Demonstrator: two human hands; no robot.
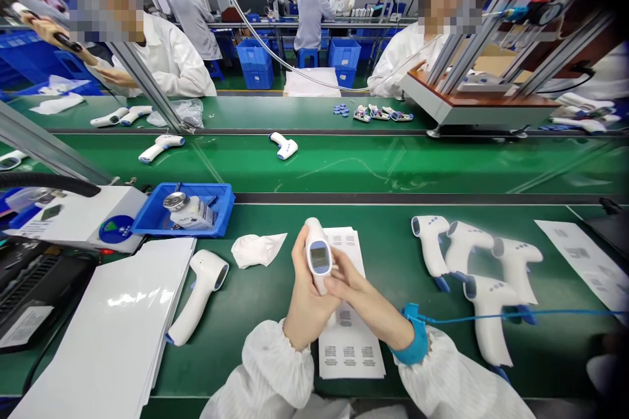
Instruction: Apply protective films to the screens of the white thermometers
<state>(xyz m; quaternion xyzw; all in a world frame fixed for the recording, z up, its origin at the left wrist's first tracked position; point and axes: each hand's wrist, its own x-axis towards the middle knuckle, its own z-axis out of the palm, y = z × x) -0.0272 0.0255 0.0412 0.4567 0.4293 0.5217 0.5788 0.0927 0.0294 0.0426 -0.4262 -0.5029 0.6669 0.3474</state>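
Observation:
Both my hands hold one white infrared thermometer [318, 250] over a sheet of printed labels [352, 357]. Its small screen with a blue surround faces up toward me. My left hand [307, 301] wraps its fingers round the thermometer's left side and underside. From the right, my right hand [356, 285] grips it, the thumb resting just below the screen. Left of my hands another thermometer [200, 294] lies on the green bench, near a crumpled white wipe [258, 250]. Several more thermometers [491, 311] lie in a group to the right.
A blue strap with a cord [415, 340] circles my right wrist. A stack of white sheets [113, 314] and a blue tray [223, 213] are at left. Beyond runs a green conveyor belt [373, 167] carrying thermometers. Co-workers in white sit opposite, beside a metal-framed fixture [481, 108].

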